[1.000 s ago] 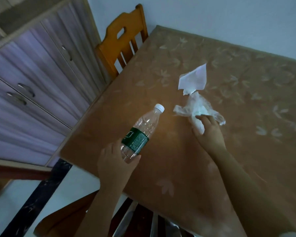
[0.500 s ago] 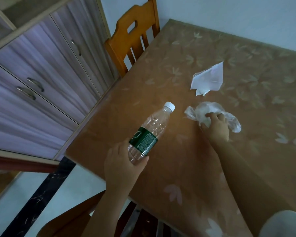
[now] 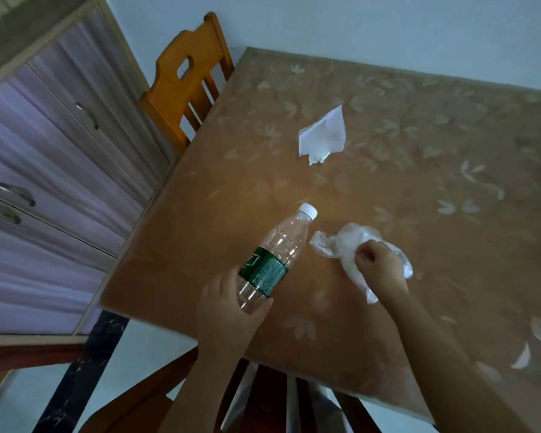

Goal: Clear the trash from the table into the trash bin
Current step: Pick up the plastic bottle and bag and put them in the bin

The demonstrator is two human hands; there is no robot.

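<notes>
My left hand (image 3: 231, 310) grips the bottom of an empty clear plastic bottle (image 3: 275, 257) with a green label and white cap; the bottle is tilted with its cap pointing away from me over the near left part of the table (image 3: 450, 214). My right hand (image 3: 380, 265) clutches a crumpled clear plastic bag (image 3: 347, 242) that lies on the table just right of the bottle. A white crumpled paper (image 3: 324, 135) lies farther back on the table, apart from both hands. No trash bin is in view.
An orange wooden chair (image 3: 188, 79) stands at the table's left side. Purple cabinet doors with metal handles (image 3: 44, 182) fill the left. A dark wooden chair (image 3: 263, 398) sits below the table's near edge. A pale wall runs behind the table.
My right hand has drawn the plastic bag toward me, away from the white paper, and bunched it up. The bottle stays in my left hand. The view shifted.
</notes>
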